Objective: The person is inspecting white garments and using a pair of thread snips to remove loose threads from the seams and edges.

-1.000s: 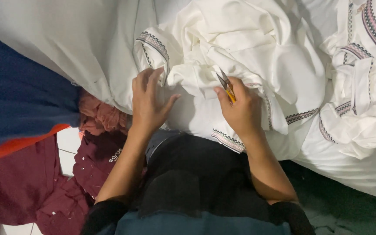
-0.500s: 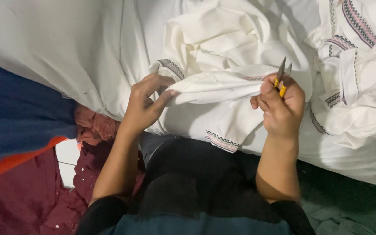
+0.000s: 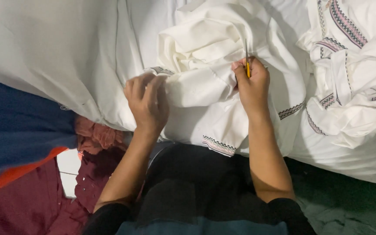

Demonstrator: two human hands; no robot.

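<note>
My left hand (image 3: 146,102) was closed, pinching a fold of the white garment (image 3: 201,87) bunched over my lap. My right hand (image 3: 252,85) gripped small yellow-handled snips (image 3: 247,65), blades upright against the cloth. Maroon fabric (image 3: 31,204) lay at my left.

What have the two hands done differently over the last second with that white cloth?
The left hand, earlier flat on the white cloth, has closed into a grip on a fold. The right hand lifted away and has come back down onto the cloth, the small yellow-handled tool now pointing up from its fingers. The tool stayed in that hand; the dark red clothes lie as before.
</note>
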